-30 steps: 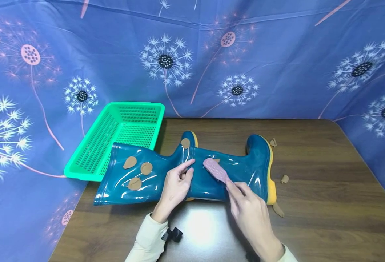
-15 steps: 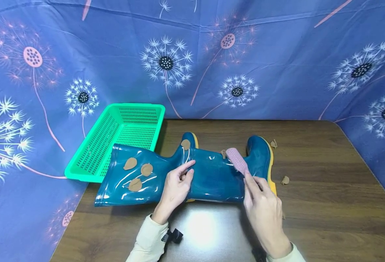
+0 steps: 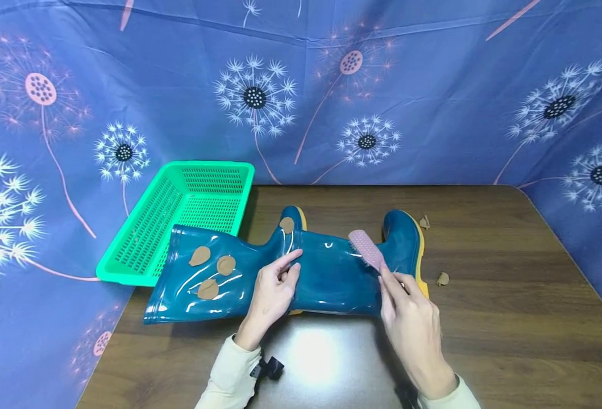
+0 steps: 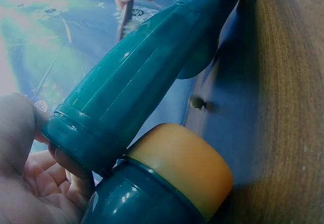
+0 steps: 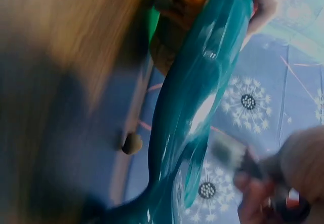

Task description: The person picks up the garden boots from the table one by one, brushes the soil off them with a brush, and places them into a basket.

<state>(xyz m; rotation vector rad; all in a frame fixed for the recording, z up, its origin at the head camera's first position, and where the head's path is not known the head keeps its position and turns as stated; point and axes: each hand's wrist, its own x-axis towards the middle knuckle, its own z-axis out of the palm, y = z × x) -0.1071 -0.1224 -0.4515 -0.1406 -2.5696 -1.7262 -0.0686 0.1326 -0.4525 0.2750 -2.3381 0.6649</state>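
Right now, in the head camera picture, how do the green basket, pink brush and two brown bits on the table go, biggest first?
1. Green basket
2. Pink brush, partly hidden by the right hand
3. Far brown bit and near brown bit: too alike to rank

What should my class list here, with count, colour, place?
Cloth: count unclear, blue, background.
Table: one, brown, foreground.
Basket: one, green, back left of table.
Left boot: one, teal-yellow, beside basket.
Right boot: one, teal-yellow, table's middle.
Brush: one, pink, at right boot.
Patches: four, brown, on left boot.
Bits: at least two, brown, beside right boot.
Device: at least one, black, at left sleeve.
Sleeves: two, cream, foreground.
Left grip: one, holding right boot.
Right grip: one, holding brush.
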